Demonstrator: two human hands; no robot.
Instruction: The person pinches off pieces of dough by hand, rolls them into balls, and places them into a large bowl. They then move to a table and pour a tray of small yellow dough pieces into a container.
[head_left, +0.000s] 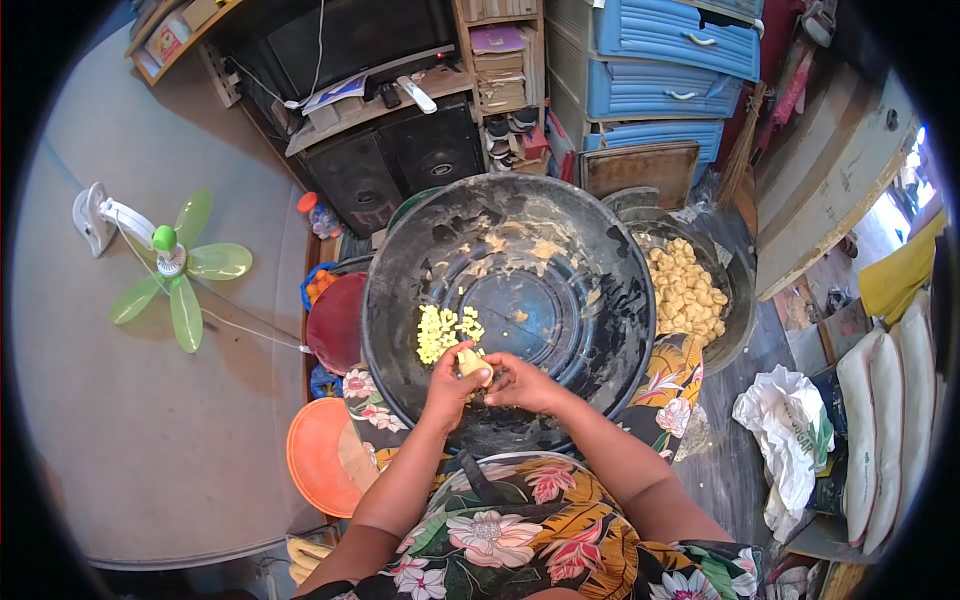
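My left hand (450, 390) is closed around a small piece of pale yellow dough (474, 366), with the thumb across its lower side. Against the right side of that dough are the bent fingers of my right hand (522, 386). Both hands are over the near part of a large black basin (600, 230). Just beyond my left fingers, a heap of small pale yellow cubes (437, 332) lies on the basin's inner surface. Dried dough smears and white powder mark the basin's wall and bottom.
At the right, a dark tub (742, 318) holds many dough pieces (685, 288). Beside the basin's left edge are a dark red round lid (336, 322) and an orange lid (318, 450). A crumpled white sack (785, 430) lies right. Blue drawers (655, 88) stand behind.
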